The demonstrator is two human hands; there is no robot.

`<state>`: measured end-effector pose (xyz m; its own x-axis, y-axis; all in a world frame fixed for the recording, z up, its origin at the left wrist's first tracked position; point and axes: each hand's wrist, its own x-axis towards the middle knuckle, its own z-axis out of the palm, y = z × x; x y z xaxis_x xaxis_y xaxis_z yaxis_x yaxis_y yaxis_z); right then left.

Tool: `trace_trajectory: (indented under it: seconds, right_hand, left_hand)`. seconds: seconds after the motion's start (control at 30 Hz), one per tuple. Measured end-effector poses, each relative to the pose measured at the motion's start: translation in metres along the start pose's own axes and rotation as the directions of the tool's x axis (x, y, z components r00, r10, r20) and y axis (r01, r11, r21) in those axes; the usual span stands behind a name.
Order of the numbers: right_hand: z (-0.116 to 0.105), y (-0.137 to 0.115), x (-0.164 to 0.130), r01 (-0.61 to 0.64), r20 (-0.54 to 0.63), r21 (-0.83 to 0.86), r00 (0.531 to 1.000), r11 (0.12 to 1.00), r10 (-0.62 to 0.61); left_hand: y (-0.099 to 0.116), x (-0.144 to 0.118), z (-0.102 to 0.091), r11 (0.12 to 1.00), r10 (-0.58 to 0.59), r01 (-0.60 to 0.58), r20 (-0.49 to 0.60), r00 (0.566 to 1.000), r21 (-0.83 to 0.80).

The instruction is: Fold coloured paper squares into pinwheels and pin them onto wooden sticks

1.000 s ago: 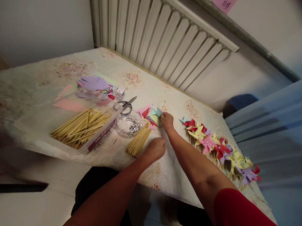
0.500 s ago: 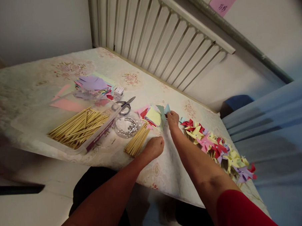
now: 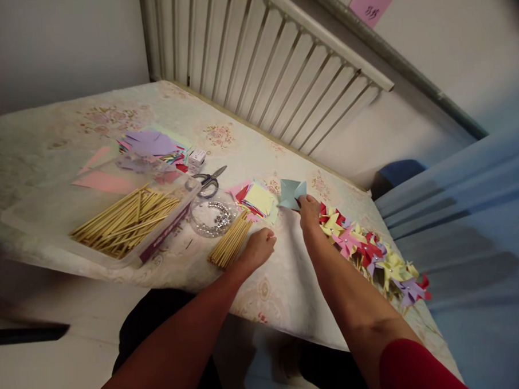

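My right hand (image 3: 309, 212) pinches the edge of a pale blue-green paper square (image 3: 290, 193) with cut corners, raised beside the paper stack. My left hand (image 3: 259, 246) is closed just right of a bundle of thin wooden sticks (image 3: 229, 241); whatever its fingers may hold is hidden. Yellow, red and pink paper squares (image 3: 260, 198) lie stacked beyond the sticks. A round clear dish (image 3: 213, 218) of small shiny pins or beads sits left of the stack. Finished paper pinwheels (image 3: 369, 250) in red, yellow, pink and purple lie in a row to the right of my right forearm.
Scissors (image 3: 210, 182) lie behind the dish, near a small white box (image 3: 196, 160). At left stands a clear plastic box (image 3: 135, 258) of sticks, with more coloured paper (image 3: 149, 143) behind it. A radiator (image 3: 245, 63) borders the back edge; a blue curtain (image 3: 467, 225) hangs at right.
My right hand has drawn the blue-green paper square off the stack and to the right, so more of it shows. My left hand remains closed near the sticks. The view has shifted slightly.
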<state>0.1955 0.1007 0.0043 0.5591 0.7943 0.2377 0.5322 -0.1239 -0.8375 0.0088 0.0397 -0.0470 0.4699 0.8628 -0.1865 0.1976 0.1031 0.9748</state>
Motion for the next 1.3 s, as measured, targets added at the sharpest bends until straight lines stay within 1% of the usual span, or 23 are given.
trace_trajectory:
  seconds: [0.07,0.17,0.23,0.3,0.37,0.5,0.57,0.63,0.73,0.83,0.93,1.03,1.17,1.3]
  right_hand:
    - [-0.008,-0.004,-0.01,-0.054,-0.004,0.149,0.998,0.987,0.055]
    - [-0.021,-0.012,-0.03,-0.154,0.105,0.386,0.987,0.91,0.122]
    - [-0.029,-0.017,-0.045,-0.225,0.179,0.493,0.972,0.84,0.155]
    - [-0.036,-0.021,-0.06,-0.272,0.233,0.53,0.957,0.803,0.17]
    - [-0.041,-0.023,-0.075,-0.308,0.273,0.539,0.944,0.784,0.184]
    - [-0.041,-0.022,-0.101,-0.388,0.319,0.552,0.916,0.738,0.243]
    - [-0.039,-0.023,-0.11,-0.409,0.328,0.539,0.907,0.736,0.264]
    - [-0.037,-0.024,-0.117,-0.413,0.339,0.518,0.903,0.749,0.264]
    - [-0.034,-0.027,-0.123,-0.396,0.34,0.503,0.908,0.769,0.245]
    - [-0.032,-0.028,-0.125,-0.399,0.342,0.477,0.905,0.783,0.253]
    - [-0.03,-0.028,-0.126,-0.41,0.351,0.458,0.898,0.789,0.263]
    - [-0.03,-0.028,-0.127,-0.4,0.354,0.454,0.901,0.796,0.25]
    - [-0.03,-0.027,-0.126,-0.391,0.365,0.463,0.902,0.796,0.231]
    - [-0.027,-0.025,-0.124,-0.39,0.333,0.437,0.907,0.81,0.257]
  left_hand:
    - [0.002,0.0,-0.001,0.989,-0.007,0.006,-0.007,1.0,-0.146]
    - [0.006,-0.001,-0.003,0.918,0.007,-0.018,-0.028,1.0,-0.397]
    - [0.007,-0.001,-0.005,0.847,0.014,-0.036,-0.045,0.999,-0.53]
    - [0.008,0.0,-0.006,0.781,0.022,-0.041,-0.039,0.999,-0.623]
    - [0.008,0.002,-0.007,0.729,0.044,-0.039,-0.01,0.999,-0.683]
    - [0.011,0.002,-0.006,0.639,0.124,-0.029,0.065,0.99,-0.769]
    - [0.013,0.0,-0.005,0.601,0.164,-0.019,0.101,0.981,-0.799]
    - [0.015,-0.002,-0.004,0.591,0.167,-0.003,0.119,0.979,-0.806]
    - [0.015,-0.004,-0.002,0.621,0.124,0.016,0.119,0.985,-0.784]
    - [0.012,-0.002,-0.001,0.653,0.124,-0.026,0.074,0.989,-0.757]
    - [0.009,0.001,0.0,0.658,0.136,-0.055,0.047,0.99,-0.751]
    - [0.009,0.001,-0.001,0.645,0.117,-0.023,0.069,0.991,-0.764]
    - [0.012,-0.002,-0.002,0.651,0.063,0.021,0.082,0.995,-0.759]
    - [0.013,-0.003,-0.003,0.64,0.09,0.028,0.111,0.99,-0.767]
